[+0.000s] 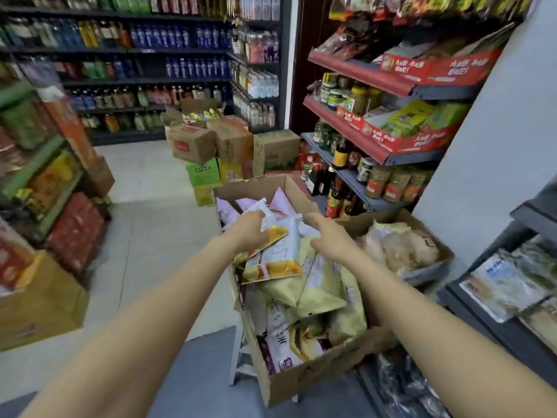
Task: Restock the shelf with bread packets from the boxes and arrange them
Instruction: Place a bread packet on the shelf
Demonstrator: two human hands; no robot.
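Two packets (278,248) in left grip (248,232)

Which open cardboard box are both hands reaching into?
The long box nearest the person, packed with packets. The left hand grips a white-and-yellow packet; the box of pale loaves sits untouched beside it.

Both bare arms reach forward from the near edge, converging toward the middle. The left arm runs up from the near left, its forearm long and nearly straight; the left hand (250,230) lies knuckles up, fingers curled down around the edge of a bread packet (280,236), gripping it. The right arm comes in from the near right; the right hand (327,233) lies just right of the left one, back up, fingers bent loosely and pointing left, holding nothing.
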